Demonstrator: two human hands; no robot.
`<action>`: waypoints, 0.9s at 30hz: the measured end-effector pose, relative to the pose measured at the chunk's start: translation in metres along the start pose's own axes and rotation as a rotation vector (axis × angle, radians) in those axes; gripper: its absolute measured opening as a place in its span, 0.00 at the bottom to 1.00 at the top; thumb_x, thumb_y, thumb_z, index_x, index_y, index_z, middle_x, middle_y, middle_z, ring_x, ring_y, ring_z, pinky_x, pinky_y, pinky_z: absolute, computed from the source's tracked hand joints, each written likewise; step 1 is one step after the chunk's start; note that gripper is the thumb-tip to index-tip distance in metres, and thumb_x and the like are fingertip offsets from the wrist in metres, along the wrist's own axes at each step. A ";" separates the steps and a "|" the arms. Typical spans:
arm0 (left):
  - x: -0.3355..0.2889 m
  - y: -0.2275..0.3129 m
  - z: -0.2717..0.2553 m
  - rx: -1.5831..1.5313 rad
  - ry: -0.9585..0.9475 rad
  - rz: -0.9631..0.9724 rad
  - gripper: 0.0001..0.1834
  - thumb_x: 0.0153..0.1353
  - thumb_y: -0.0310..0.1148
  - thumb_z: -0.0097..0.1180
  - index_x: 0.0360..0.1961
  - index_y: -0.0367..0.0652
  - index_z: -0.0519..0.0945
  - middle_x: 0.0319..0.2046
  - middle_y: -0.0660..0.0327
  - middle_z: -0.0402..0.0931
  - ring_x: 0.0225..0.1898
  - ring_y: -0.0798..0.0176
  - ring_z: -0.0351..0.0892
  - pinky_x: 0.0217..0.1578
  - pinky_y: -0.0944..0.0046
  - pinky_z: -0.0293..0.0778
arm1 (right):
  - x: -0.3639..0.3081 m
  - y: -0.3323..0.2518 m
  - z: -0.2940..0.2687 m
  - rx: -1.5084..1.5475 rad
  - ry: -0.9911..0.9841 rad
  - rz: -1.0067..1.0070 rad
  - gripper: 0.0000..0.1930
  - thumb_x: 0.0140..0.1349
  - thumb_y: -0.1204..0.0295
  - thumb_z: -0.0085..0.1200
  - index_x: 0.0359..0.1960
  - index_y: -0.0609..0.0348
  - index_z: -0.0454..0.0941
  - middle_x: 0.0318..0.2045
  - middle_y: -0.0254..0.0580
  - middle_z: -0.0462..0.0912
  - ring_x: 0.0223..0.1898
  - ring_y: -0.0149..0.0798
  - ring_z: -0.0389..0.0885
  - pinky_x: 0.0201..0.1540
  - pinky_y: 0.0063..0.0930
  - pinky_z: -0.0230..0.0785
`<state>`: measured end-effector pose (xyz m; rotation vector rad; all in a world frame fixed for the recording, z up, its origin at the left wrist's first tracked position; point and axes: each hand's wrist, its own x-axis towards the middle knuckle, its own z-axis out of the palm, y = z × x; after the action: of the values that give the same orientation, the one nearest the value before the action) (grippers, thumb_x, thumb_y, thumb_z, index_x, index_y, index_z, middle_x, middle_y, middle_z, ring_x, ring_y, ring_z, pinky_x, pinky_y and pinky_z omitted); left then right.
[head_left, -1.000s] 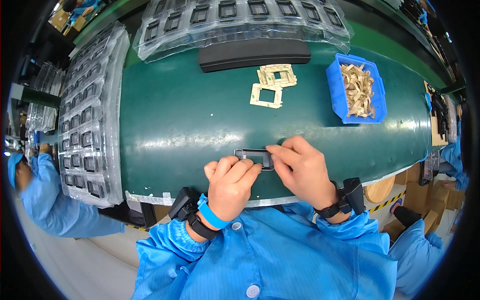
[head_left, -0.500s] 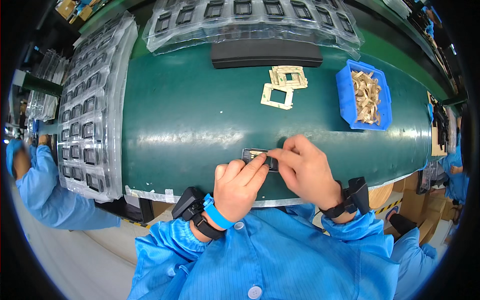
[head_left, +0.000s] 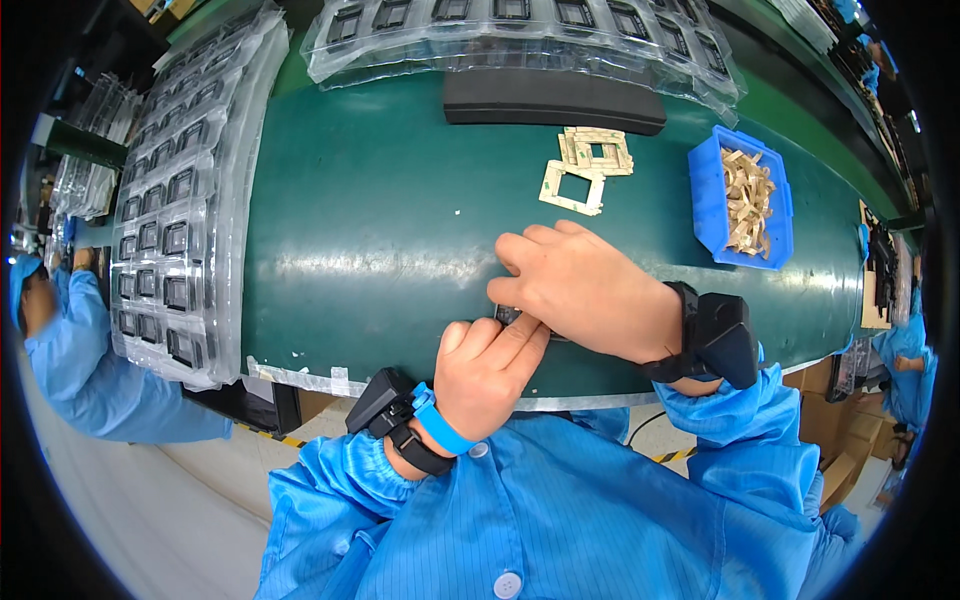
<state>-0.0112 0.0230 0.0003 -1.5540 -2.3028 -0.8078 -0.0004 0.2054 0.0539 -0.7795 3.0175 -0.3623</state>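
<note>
A small dark rectangular frame point(head_left: 505, 313) lies on the green tabletop near its front edge, mostly covered by my hands. The fingers of my left hand point(head_left: 485, 375) are close together, and their tips hold the frame down from the near side. My right hand point(head_left: 590, 285) is bent over the frame from the right. Its fingers are curled, with thumb and fingertips down at the part; whatever they pinch is hidden. Farther off lie pale adhesive frames with square openings point(head_left: 551, 190), several in a loose pile.
A blue bin point(head_left: 708, 210) of tan strips stands at the right. A long black block point(head_left: 550, 103) lies behind the pale frames. Clear trays point(head_left: 215, 230) of black frames are at the left, and another tray stack point(head_left: 460, 55) at the back. A co-worker point(head_left: 75, 340) sits far left.
My right hand has swung leftward and turned over the dark frame, hiding most of it. My left hand stays nearly in place. The view has shifted slightly.
</note>
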 end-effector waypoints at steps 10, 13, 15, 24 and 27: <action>0.001 0.006 0.001 0.048 0.008 -0.072 0.14 0.45 0.25 0.60 0.36 0.48 0.86 0.42 0.67 0.83 0.33 0.65 0.70 0.35 0.63 0.60 | -0.007 0.004 0.007 -0.037 0.064 0.017 0.06 0.50 0.72 0.57 0.31 0.53 0.77 0.32 0.33 0.71 0.40 0.35 0.72 0.43 0.31 0.59; -0.001 0.009 0.002 0.090 0.025 -0.117 0.13 0.44 0.26 0.61 0.34 0.50 0.86 0.46 0.67 0.81 0.38 0.62 0.69 0.40 0.62 0.61 | -0.025 0.010 0.000 0.039 0.106 0.082 0.06 0.49 0.73 0.57 0.30 0.55 0.76 0.32 0.35 0.70 0.40 0.38 0.72 0.46 0.34 0.59; -0.001 0.011 0.003 0.104 0.039 -0.131 0.13 0.44 0.26 0.62 0.33 0.51 0.86 0.48 0.66 0.79 0.41 0.61 0.68 0.42 0.61 0.60 | -0.042 0.012 -0.006 0.106 0.159 0.162 0.06 0.48 0.77 0.55 0.30 0.56 0.74 0.32 0.39 0.69 0.40 0.44 0.71 0.48 0.38 0.59; 0.003 0.014 0.003 0.107 0.030 -0.152 0.13 0.42 0.25 0.63 0.31 0.52 0.86 0.51 0.62 0.76 0.45 0.55 0.68 0.47 0.58 0.59 | -0.117 0.027 -0.060 -0.086 0.456 0.501 0.03 0.57 0.78 0.51 0.31 0.58 0.70 0.30 0.44 0.70 0.38 0.50 0.70 0.42 0.40 0.59; -0.001 0.013 0.001 0.116 0.019 -0.168 0.11 0.42 0.25 0.65 0.30 0.49 0.87 0.52 0.60 0.75 0.47 0.53 0.67 0.49 0.56 0.59 | -0.136 0.049 -0.065 -0.208 0.610 0.727 0.03 0.59 0.78 0.51 0.34 0.63 0.72 0.29 0.48 0.72 0.33 0.52 0.74 0.36 0.41 0.66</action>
<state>0.0011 0.0261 0.0032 -1.3135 -2.4440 -0.7090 0.0917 0.3264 0.0994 0.5711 3.6204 -0.2988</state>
